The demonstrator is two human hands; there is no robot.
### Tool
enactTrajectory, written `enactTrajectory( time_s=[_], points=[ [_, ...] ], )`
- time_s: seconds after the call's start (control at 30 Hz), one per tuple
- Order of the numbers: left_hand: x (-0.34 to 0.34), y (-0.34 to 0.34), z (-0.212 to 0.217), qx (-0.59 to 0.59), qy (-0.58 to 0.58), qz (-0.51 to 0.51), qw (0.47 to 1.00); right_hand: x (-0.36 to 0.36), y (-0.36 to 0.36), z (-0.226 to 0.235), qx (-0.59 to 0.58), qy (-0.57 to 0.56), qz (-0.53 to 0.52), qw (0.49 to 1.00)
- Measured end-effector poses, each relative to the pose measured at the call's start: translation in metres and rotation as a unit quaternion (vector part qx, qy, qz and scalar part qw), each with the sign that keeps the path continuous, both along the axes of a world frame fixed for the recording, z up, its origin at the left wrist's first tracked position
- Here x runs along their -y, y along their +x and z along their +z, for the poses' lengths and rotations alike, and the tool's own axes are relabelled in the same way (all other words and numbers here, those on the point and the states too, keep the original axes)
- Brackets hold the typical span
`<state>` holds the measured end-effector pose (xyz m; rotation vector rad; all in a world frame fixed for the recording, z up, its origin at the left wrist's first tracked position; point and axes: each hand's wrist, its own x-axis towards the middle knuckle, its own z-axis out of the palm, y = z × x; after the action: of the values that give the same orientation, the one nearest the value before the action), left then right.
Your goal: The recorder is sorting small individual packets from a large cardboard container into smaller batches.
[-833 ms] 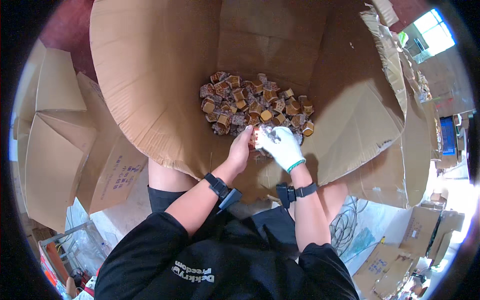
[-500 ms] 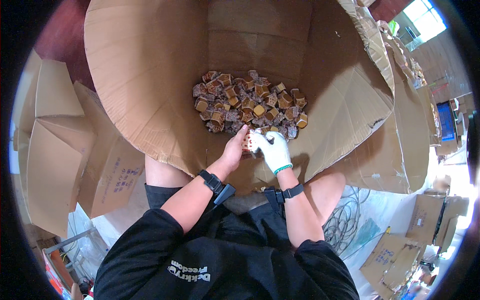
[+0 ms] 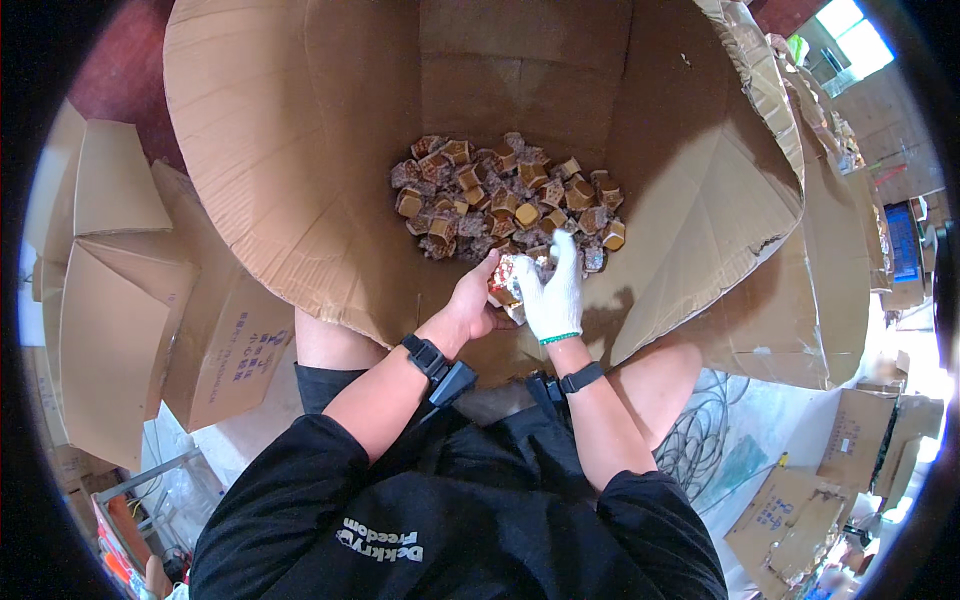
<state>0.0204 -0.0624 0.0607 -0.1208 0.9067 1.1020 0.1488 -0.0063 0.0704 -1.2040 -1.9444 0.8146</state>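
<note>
Over the big carton [image 3: 280,160], the person's bare left hand [image 3: 475,302] grips a small patterned piece [image 3: 504,283]. The gloved right hand [image 3: 555,300], thumb and fingers parted, is right beside it. Similar pieces [image 3: 503,201] heap inside the carton.

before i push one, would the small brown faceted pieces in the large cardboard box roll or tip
The small brown faceted pieces would probably tip or slide more than roll, since they show flat faces. Pushing one would likely shift others, as they lie jumbled in the large brown cardboard box. They may be stiff, as their edges look straight.
</note>
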Motion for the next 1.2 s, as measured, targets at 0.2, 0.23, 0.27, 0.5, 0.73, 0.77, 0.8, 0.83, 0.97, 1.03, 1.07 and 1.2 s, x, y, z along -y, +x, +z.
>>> enactTrajectory(
  time_s=[0.2,0.23,0.27,0.5,0.73,0.77,0.8,0.83,0.97,1.03,1.07,1.2],
  points=[
    [0.001,0.001,0.010,0.041,-0.005,0.032,0.999,0.000,-0.004,0.024,0.059,0.000,0.040,0.997],
    [0.001,0.002,0.012,0.061,-0.017,0.042,0.997,0.001,-0.004,0.023,0.060,-0.001,0.039,0.997],
    [0.001,0.003,0.009,0.062,-0.018,0.041,0.997,0.001,-0.005,0.019,0.059,-0.006,0.024,0.998],
    [0.006,0.027,-0.011,-0.535,0.186,0.154,0.809,0.005,-0.015,-0.014,-0.154,-0.261,-0.077,0.950],
    [0.008,0.023,-0.007,-0.628,0.109,0.059,0.769,0.026,-0.013,-0.034,-0.049,-0.218,-0.150,0.963],
    [0.007,0.023,-0.003,-0.628,0.109,0.060,0.768,0.024,-0.010,-0.051,-0.001,-0.155,-0.161,0.975],
    [0.007,0.022,-0.002,-0.622,0.088,0.049,0.777,0.023,-0.010,-0.046,-0.001,-0.157,-0.157,0.975],
    [0.008,0.021,-0.002,-0.616,0.067,0.039,0.784,0.022,-0.009,-0.029,-0.004,-0.166,-0.120,0.979],
    [0.012,0.028,-0.010,-0.597,0.154,0.111,0.779,0.015,-0.009,-0.016,-0.026,-0.162,-0.081,0.983],
    [0.013,0.028,-0.011,-0.604,0.145,0.128,0.773,0.019,-0.013,-0.006,-0.034,-0.101,-0.078,0.991],
    [0.013,0.028,-0.012,-0.611,0.137,0.145,0.766,0.022,-0.015,-0.006,-0.034,-0.102,-0.078,0.991],
    [0.008,0.023,-0.005,-0.614,0.163,0.201,0.746,0.019,-0.011,-0.014,0.022,-0.074,-0.012,0.997]
  ],
)
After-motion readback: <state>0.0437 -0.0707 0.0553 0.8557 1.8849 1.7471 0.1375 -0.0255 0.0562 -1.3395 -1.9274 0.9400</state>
